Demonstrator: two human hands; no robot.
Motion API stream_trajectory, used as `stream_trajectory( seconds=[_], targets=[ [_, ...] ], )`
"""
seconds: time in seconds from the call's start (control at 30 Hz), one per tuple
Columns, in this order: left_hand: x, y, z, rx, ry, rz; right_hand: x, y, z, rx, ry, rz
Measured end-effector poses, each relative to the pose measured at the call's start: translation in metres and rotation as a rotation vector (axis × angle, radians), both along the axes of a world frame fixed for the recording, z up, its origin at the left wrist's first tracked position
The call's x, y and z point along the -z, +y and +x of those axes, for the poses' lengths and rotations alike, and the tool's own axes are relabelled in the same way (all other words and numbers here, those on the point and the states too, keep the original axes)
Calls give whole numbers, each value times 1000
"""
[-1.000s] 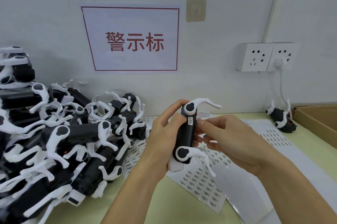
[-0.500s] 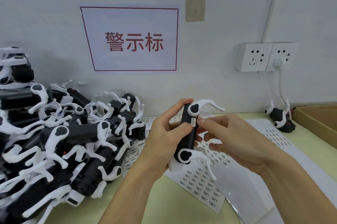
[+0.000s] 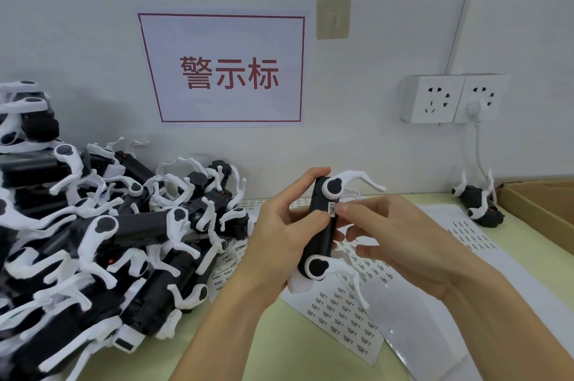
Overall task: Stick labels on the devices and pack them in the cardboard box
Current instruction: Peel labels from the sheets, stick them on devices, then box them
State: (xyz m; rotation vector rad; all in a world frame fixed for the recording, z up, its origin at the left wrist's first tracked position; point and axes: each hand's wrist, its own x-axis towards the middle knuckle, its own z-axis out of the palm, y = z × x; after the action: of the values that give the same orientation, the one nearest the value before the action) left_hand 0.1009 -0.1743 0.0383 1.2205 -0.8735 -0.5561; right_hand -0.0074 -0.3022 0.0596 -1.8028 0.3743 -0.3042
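Pile of devices: a large heap of black devices (image 3: 102,244) with white arms covers the left end of the counter (image 3: 279,346), against the back wall; judging by its size, most of the work is not yet done, and whether any in it carry labels cannot be told.
Left hand: the left hand (image 3: 279,244) grips the held device (image 3: 323,225) round its black body, upright above the middle of the counter.
Label: a small white label (image 3: 332,211) lies on the device's side, near its upper white arm.
Right hand: the right hand (image 3: 400,237) has its thumb and forefinger tips at the label, apparently pressing it down; its grip is a pinch on the label.
Label sheets: label sheets (image 3: 344,312) lie flat under the hands, with many labels left on them.
Single device: one device (image 3: 480,206) lies alone near the back right of the counter, just beside the box; labelled or not, I cannot tell.
Cardboard box: the cardboard box (image 3: 540,210) sits at the right edge; its inside is barely in view, so the packed count is unknown.
Stage: labelling of one device looks nearly done; packing it remains.
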Motion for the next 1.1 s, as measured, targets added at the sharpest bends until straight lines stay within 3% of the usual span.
stream_trajectory(
  seconds=[0.67,1.1],
  targets=[
    [0,1,0,-3,-14,-15,0,0,-2,-37,-22,-84],
    [2,2,1,17,-80,-11,2,6,2,85,-41,-154]
  ],
)
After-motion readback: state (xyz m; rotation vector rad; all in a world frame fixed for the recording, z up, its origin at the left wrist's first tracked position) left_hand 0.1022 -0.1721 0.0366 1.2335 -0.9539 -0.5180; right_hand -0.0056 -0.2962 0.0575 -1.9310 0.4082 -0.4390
